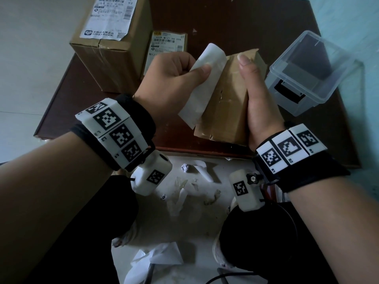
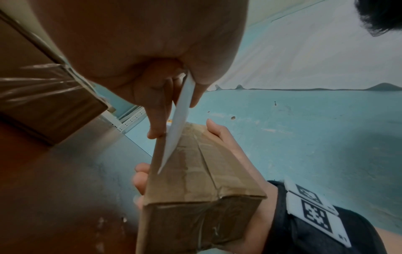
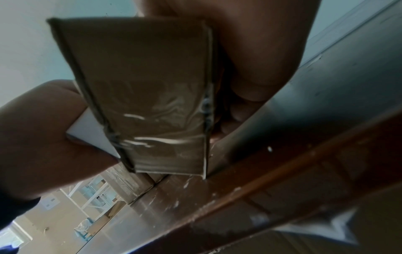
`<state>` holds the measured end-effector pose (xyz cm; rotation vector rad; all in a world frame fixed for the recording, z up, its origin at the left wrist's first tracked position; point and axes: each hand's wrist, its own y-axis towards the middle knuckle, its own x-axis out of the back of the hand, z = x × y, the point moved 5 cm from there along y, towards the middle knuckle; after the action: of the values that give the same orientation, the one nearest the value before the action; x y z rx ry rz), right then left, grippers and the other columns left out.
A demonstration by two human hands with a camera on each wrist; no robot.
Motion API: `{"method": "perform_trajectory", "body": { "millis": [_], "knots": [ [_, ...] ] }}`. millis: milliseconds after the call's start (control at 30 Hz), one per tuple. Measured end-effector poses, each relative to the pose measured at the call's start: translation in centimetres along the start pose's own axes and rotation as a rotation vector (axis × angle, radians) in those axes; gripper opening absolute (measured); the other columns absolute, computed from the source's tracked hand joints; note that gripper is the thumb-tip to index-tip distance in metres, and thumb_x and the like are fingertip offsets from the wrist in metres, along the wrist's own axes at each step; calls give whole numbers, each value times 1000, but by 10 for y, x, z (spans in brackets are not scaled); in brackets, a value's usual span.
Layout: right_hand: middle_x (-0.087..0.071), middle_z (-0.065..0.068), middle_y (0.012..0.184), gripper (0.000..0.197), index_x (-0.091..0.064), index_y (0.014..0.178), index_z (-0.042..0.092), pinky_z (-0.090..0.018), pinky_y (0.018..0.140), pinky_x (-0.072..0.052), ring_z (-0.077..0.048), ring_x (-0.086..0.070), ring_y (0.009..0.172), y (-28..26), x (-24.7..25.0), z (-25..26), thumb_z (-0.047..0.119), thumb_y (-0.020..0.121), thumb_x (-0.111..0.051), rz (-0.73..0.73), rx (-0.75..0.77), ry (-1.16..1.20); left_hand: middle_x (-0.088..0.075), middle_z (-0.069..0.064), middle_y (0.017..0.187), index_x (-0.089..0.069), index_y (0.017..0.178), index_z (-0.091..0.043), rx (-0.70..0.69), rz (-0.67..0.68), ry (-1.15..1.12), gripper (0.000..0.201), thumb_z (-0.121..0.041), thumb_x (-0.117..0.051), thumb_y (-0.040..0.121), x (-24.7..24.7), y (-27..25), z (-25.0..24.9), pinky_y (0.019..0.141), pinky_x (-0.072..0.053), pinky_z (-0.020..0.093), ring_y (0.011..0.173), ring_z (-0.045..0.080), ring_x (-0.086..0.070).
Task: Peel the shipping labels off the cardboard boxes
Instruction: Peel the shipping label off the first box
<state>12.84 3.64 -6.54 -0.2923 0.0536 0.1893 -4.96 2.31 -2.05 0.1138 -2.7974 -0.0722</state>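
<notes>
**Label half-lifted from the small box**

The right hand (image 1: pixel 258 103) grips a small brown cardboard box wrapped in clear tape (image 1: pixel 227 107), thumb laid up along its top face and fingers curled underneath, holding it tilted above the near edge of the dark brown wooden bench (image 1: pixel 235 23). The left hand (image 1: pixel 172 83) pinches a white paper shipping label (image 1: pixel 203 83) between thumb and curled fingers; the label curls up off the box's left side, its blank back showing, its lower end at the box's left edge. Behind them on the bench stand a large brown cardboard box with a printed label (image 1: pixel 110 37) and a smaller labelled box (image 1: pixel 166 46) just beside it. A clear plastic tub (image 1: pixel 307 72) sits to the right. Torn white paper scraps (image 1: pixel 203 171) lie on the floor below.
</notes>
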Motion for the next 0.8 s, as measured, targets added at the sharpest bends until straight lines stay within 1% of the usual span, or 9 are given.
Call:
{"method": "perform_trajectory", "body": {
  "millis": [167, 233, 333, 400, 467, 533, 600, 700, 800],
  "knots": [
    [-79, -9, 125, 83, -72, 134, 28, -58, 108, -55, -31, -76, 118, 0, 0, 0, 84, 73, -69, -4, -8, 4, -70, 21, 85, -68, 86, 2, 8, 1, -5, 34, -30, -67, 96, 0, 0, 1, 65, -50, 35, 71, 19, -63],
    [-79, -9, 126, 83, -71, 135, 27, -58, 108, -55, -31, -75, 119, 0, 0, 0, 83, 74, -69, -3, -4, 12, -71, 21, 86, -69, 87, 1, 8, 2, -7, 33, -30, -67, 96, 0, -1, 1, 65, -51, 35, 71, 19, -64],
    [-79, -9, 126, 82, -71, 136, 27, -58, 108, -55, -31, -75, 119, 0, -1, 1, 82, 75, -68, -2, 1, 9, -70, 17, 82, -68, 83, -3, 11, 2, -13, 30, -30, -66, 96, 0, -1, 0, 64, -51, 34, 71, 18, -64],
    [-79, -9, 125, 79, -71, 134, 27, -58, 108, -55, -31, -76, 118, -1, -1, 2, 81, 76, -68, -1, 3, 9, -70, 18, 83, -68, 83, -2, 10, 2, -23, 31, -30, -66, 96, 0, -1, 0, 64, -51, 35, 71, 19, -65],
    [-80, -9, 123, 76, -73, 132, 27, -58, 108, -55, -30, -76, 117, -2, -1, 2, 81, 78, -66, -1, 9, 4, -70, 13, 81, -68, 80, -8, 9, 7, -21, 28, -31, -66, 96, 0, -1, 1, 65, -52, 34, 71, 17, -65],
    [-80, -8, 122, 78, -74, 131, 27, -57, 108, -55, -30, -76, 117, -3, -1, 3, 82, 76, -67, -7, 1, -1, -69, 7, 79, -66, 77, -13, 12, 11, -20, 26, -31, -66, 96, -1, 0, 1, 64, -52, 32, 70, 15, -65],
    [-80, -8, 122, 81, -73, 132, 27, -57, 108, -55, -30, -76, 118, -3, -1, 2, 83, 73, -68, -11, -6, -4, -68, 6, 77, -65, 76, -14, 13, 12, -26, 26, -31, -66, 95, -1, 0, 1, 64, -52, 32, 70, 15, -65],
    [-80, -9, 122, 77, -74, 131, 27, -58, 108, -55, -30, -76, 117, -4, -2, 3, 82, 77, -65, 2, 4, -5, -67, 2, 74, -65, 73, -17, 21, 9, -44, 26, -30, -67, 95, 0, 0, 1, 62, -51, 31, 68, 13, -64],
    [-80, -9, 123, 77, -74, 131, 27, -59, 108, -55, -31, -76, 118, -4, -2, 4, 82, 78, -64, 3, 10, -9, -66, 1, 72, -65, 73, -15, 25, 4, -41, 26, -29, -68, 95, 0, -1, 1, 61, -50, 31, 66, 13, -64]
  ]
}}
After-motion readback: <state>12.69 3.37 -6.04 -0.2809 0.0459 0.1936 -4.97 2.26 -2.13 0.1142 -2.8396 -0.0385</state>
